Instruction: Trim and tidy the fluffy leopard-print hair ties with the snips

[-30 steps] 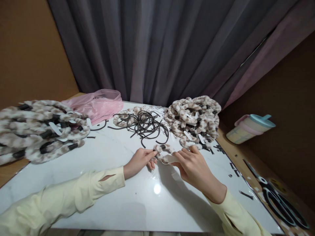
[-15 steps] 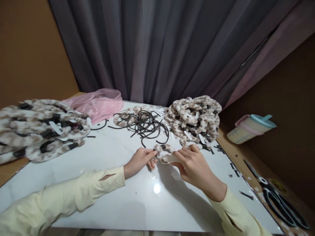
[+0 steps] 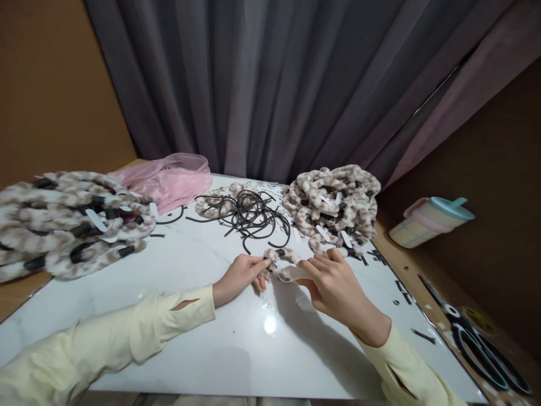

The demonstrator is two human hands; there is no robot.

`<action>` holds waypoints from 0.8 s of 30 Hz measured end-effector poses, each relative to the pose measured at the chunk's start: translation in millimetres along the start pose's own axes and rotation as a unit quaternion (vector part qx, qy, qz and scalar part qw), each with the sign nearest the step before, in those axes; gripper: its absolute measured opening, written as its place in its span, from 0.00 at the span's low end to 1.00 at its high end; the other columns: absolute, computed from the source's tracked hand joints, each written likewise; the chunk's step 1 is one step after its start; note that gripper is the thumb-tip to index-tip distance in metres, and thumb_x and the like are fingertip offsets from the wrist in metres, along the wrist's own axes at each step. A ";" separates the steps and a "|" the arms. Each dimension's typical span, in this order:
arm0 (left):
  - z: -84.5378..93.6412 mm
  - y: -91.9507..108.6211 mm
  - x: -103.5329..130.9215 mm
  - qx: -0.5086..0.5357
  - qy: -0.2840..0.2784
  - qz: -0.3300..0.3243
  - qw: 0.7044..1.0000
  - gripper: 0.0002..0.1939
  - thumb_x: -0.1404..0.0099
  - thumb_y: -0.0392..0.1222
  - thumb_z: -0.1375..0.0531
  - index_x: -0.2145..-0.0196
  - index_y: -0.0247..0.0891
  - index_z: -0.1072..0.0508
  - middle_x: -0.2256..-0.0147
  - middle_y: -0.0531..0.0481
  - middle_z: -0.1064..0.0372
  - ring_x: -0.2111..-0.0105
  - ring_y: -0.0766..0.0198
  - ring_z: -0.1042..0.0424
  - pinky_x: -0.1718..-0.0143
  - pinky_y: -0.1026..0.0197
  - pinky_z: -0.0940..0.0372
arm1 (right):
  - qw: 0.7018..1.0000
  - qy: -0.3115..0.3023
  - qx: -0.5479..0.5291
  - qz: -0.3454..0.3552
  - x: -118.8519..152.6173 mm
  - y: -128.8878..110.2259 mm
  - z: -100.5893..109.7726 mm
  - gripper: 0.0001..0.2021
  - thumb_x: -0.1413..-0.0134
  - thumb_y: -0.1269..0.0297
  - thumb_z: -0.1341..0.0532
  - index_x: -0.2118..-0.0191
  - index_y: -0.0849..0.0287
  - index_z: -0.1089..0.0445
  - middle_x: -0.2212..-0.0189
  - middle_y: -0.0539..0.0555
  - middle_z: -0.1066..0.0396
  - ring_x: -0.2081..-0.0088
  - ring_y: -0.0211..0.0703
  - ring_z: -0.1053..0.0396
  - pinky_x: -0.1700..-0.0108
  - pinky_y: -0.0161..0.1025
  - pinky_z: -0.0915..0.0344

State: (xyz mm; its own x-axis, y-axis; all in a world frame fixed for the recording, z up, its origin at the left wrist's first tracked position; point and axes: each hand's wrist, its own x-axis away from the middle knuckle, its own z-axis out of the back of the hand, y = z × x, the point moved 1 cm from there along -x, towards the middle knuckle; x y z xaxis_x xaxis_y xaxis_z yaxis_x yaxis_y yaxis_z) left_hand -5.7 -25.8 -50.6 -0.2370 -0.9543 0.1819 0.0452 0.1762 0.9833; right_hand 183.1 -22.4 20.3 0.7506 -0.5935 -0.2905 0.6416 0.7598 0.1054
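Note:
My left hand (image 3: 243, 276) pinches the left end of a small fluffy brown-and-white piece (image 3: 287, 255) with dark bands, low over the white table (image 3: 190, 349). On its right side, my right hand (image 3: 333, 282) is closed on a pale strip (image 3: 296, 273), whose far part is hidden in my fingers. A thin light loop hangs between the hands. Beyond them lies a tangle of black cords (image 3: 253, 214). Larger heaps of the same fluffy material sit at the left (image 3: 80, 225) and at the right (image 3: 338, 203), with white tags among them.
A pink plastic bag (image 3: 169, 177) lies at the back left. A cup with a blue lid (image 3: 431, 223) stands past the table's right edge, and black-handled scissors (image 3: 473, 338) lie nearer. Short black scraps (image 3: 422, 336) are scattered along that edge.
My right hand has shifted very slightly to the right with the pale strip. My left hand and the fluffy piece look unchanged.

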 end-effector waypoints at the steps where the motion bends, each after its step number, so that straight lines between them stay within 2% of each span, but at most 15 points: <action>1: 0.1 -0.1 0.0 0.000 0.000 0.000 1.000 0.23 0.41 0.55 0.46 0.78 0.30 0.30 0.84 0.50 0.33 0.85 0.69 0.34 0.82 0.69 0.41 | 1.000 0.003 0.000 -0.003 0.0 0.2 -0.1 0.08 0.46 0.69 0.48 0.72 0.61 0.34 0.81 0.53 0.36 0.77 0.40 0.42 0.68 0.40 0.55; 14: 0.4 -0.1 0.3 -0.033 0.005 -0.005 0.999 0.22 0.39 0.53 0.48 0.78 0.30 0.31 0.84 0.50 0.35 0.84 0.68 0.34 0.82 0.68 0.41 | 0.999 0.012 -0.030 -0.011 1.7 1.9 -0.6 0.08 0.46 0.70 0.49 0.71 0.61 0.33 0.80 0.53 0.35 0.76 0.42 0.41 0.68 0.40 0.55; 16: 1.8 4.4 2.2 -0.048 0.018 -0.010 0.999 0.21 0.39 0.51 0.48 0.79 0.32 0.31 0.86 0.51 0.36 0.85 0.68 0.35 0.82 0.68 0.41 | 0.998 0.024 -0.058 -0.029 8.0 6.2 3.9 0.09 0.45 0.68 0.49 0.70 0.61 0.33 0.80 0.53 0.34 0.77 0.41 0.42 0.68 0.40 0.54; 18: 4.1 11.8 5.6 -0.124 0.043 -0.056 0.990 0.18 0.39 0.48 0.48 0.77 0.33 0.30 0.86 0.52 0.37 0.85 0.68 0.36 0.79 0.66 0.40 | 0.988 0.059 -0.118 -0.082 19.9 12.6 9.2 0.08 0.44 0.64 0.47 0.67 0.60 0.33 0.77 0.53 0.32 0.77 0.40 0.41 0.68 0.40 0.51; 20: 5.1 20.9 10.5 -0.277 0.068 -0.160 0.945 0.14 0.37 0.45 0.48 0.70 0.33 0.28 0.82 0.51 0.34 0.81 0.66 0.34 0.75 0.65 0.39 | 0.953 0.116 -0.214 -0.181 35.6 19.7 12.7 0.09 0.46 0.59 0.43 0.62 0.57 0.33 0.71 0.54 0.30 0.74 0.42 0.38 0.69 0.40 0.47; 22: 3.6 28.3 16.0 -0.410 0.073 -0.248 0.875 0.13 0.36 0.41 0.50 0.64 0.33 0.29 0.75 0.47 0.31 0.75 0.63 0.32 0.72 0.64 0.38 | 0.880 0.170 -0.338 -0.287 50.1 25.0 12.6 0.11 0.46 0.56 0.43 0.60 0.55 0.33 0.66 0.56 0.30 0.70 0.46 0.35 0.73 0.39 0.43; 24: 0.8 32.9 20.4 -0.483 0.069 -0.278 0.828 0.13 0.35 0.39 0.52 0.63 0.33 0.30 0.72 0.45 0.31 0.72 0.62 0.31 0.71 0.63 0.38 | 0.801 0.188 -0.464 -0.328 57.5 25.6 10.0 0.12 0.43 0.54 0.47 0.62 0.56 0.33 0.65 0.58 0.31 0.68 0.48 0.33 0.75 0.39 0.41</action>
State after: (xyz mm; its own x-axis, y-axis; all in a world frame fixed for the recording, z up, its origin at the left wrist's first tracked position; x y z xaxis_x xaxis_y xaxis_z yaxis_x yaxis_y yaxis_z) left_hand -9.8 -39.3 -14.5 -0.3725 -0.8528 -0.3660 0.7359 -0.5117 0.4433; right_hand 244.3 -39.7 15.8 0.0885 -0.9564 -0.2784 0.3541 0.2915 -0.8886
